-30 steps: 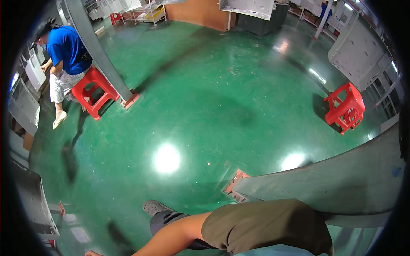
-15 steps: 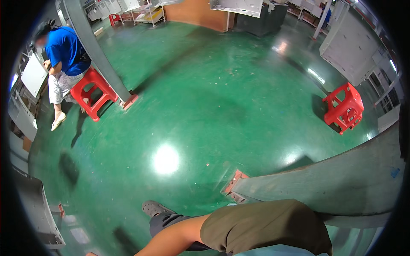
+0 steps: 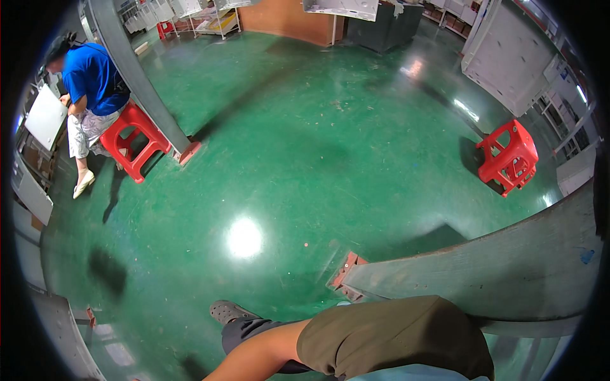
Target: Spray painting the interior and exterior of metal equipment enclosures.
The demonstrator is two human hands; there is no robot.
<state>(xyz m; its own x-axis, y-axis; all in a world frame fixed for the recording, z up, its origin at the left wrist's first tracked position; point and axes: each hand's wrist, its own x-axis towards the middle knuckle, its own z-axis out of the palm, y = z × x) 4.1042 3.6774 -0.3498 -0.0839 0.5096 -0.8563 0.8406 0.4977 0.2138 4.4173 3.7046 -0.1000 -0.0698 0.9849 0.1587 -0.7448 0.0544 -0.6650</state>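
Observation:
Neither of my hands shows in the head view. At the lower edge, one of my legs [image 3: 270, 351] is bare below olive shorts [image 3: 394, 336] and crosses toward the lower left. Beyond it, a dark grey trouser leg [image 3: 244, 331] ends in a grey clog with holes [image 3: 230, 311] on the green floor [image 3: 305, 184]. A bit of light blue cloth [image 3: 419, 373] lies at the bottom. What my hands hold or touch is hidden.
A person in blue [image 3: 95, 76] sits on a red stool [image 3: 135, 143] at the left, hands at a white panel [image 3: 46, 117]. Another red stool [image 3: 508, 159] stands at right. Grey steel posts [image 3: 470, 273] rise nearby. Large pale panels [image 3: 508, 60] hang at the sides.
The view has shifted slightly. The large hanging panel at the upper right has moved left, and the one at the lower left has moved down. My legs look still.

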